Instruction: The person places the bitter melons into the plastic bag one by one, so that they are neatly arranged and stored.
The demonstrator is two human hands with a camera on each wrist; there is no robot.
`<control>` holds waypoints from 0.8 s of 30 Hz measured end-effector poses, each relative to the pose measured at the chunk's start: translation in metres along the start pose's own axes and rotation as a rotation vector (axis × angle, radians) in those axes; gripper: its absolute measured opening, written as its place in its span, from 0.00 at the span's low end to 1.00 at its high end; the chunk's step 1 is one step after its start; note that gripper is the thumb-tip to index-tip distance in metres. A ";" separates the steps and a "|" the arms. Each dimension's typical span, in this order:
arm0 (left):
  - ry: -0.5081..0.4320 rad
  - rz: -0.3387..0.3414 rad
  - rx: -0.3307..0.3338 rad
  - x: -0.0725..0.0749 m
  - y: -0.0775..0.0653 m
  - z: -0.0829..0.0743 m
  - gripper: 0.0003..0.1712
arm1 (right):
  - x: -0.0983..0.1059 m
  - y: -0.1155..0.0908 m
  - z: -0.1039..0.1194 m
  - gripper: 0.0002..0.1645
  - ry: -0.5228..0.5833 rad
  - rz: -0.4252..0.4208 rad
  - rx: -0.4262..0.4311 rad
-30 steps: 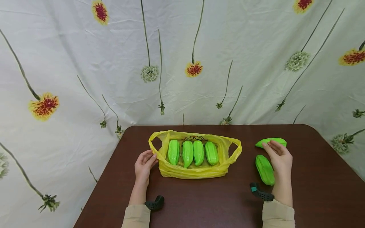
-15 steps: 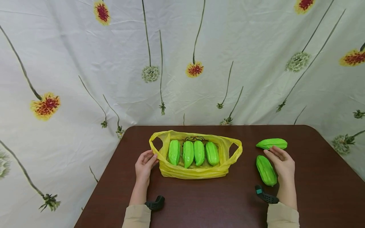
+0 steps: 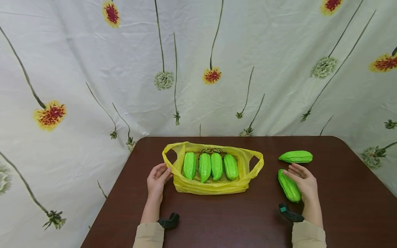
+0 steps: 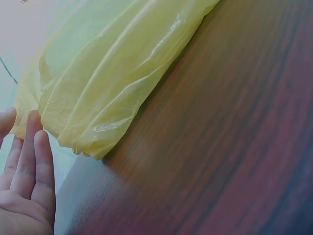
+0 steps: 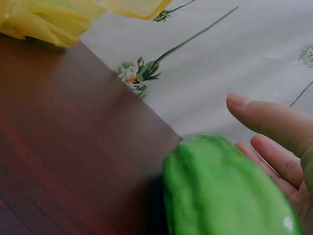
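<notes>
My left hand (image 3: 155, 183) pinches the left handle side of a yellow plastic bag (image 3: 211, 188) between thumb and fingers. The bag stands with its mouth spread, and several bright green, ridged gourd-like vegetables (image 3: 189, 166) lie side by side in it. On the right, my right hand (image 3: 306, 182) hovers with relaxed, parted fingers beside a loose green gourd (image 3: 288, 186), its thumb overlapping the gourd's far end in the head view. From the right wrist, that gourd (image 5: 220, 191) shows close to the palm, with thumb and fingers apart from it. A second loose gourd (image 3: 296, 156) lies just beyond the fingertips.
All of this rests on a dark reddish-brown table (image 3: 217, 220) with rounded far corners. Behind its far edge hangs a white cloth (image 3: 279, 69) printed with flowers. Each wrist wears a black strapped device (image 3: 169, 221).
My right hand has drawn back from the far loose gourd toward the nearer one, uncovering the far gourd. The left hand and the bag have stayed in place.
</notes>
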State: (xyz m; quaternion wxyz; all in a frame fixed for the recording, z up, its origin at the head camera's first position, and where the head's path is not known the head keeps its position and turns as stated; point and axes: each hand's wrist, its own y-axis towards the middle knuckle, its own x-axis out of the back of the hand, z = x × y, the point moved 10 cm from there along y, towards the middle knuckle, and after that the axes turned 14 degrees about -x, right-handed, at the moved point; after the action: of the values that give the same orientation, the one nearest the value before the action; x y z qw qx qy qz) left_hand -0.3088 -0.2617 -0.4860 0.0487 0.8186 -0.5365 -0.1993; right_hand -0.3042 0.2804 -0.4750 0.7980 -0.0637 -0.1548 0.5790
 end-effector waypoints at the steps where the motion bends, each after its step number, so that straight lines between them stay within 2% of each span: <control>1: 0.003 0.001 0.000 0.000 0.000 0.000 0.20 | -0.001 0.001 -0.001 0.45 -0.011 0.003 -0.005; 12: 0.023 0.000 0.008 0.000 -0.001 0.000 0.20 | -0.003 0.008 -0.015 0.45 -0.075 -0.002 -0.076; 24: 0.030 0.006 -0.004 0.000 0.000 0.001 0.20 | -0.003 0.008 -0.024 0.46 0.071 -0.053 -0.208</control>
State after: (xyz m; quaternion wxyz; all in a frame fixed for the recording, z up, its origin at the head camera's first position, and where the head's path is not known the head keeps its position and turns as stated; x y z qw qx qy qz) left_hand -0.3090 -0.2615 -0.4868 0.0587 0.8197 -0.5379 -0.1879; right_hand -0.3048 0.2822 -0.5008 0.8071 -0.1624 -0.1872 0.5358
